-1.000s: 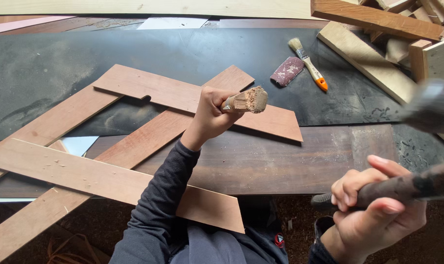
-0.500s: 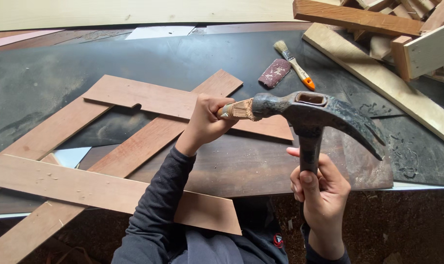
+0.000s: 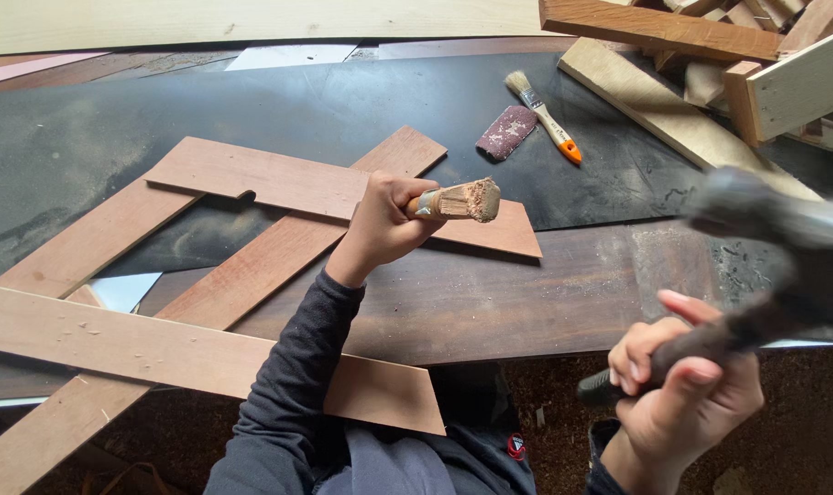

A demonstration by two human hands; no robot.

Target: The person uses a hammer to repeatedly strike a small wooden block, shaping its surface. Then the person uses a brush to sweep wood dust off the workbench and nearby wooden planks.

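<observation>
My left hand (image 3: 382, 225) grips a chisel (image 3: 455, 201) by its battered wooden handle, whose frayed end points right, over crossed reddish wooden slats (image 3: 279, 183). The blade is hidden behind my hand. My right hand (image 3: 687, 390) grips the dark handle of a hammer (image 3: 774, 266) at the lower right. The hammer head is blurred with motion and stands well to the right of the chisel handle.
A dark mat (image 3: 160, 110) covers the bench, with a dark brown board (image 3: 490, 293) along its near edge. A small paintbrush (image 3: 545, 115) and a sanding block (image 3: 506, 132) lie behind. Offcuts of timber (image 3: 710, 55) are piled at the back right.
Half a second ago the hammer head was against the end of the chisel handle. It has now swung back to the right and down. My left hand has kept the chisel in place.
</observation>
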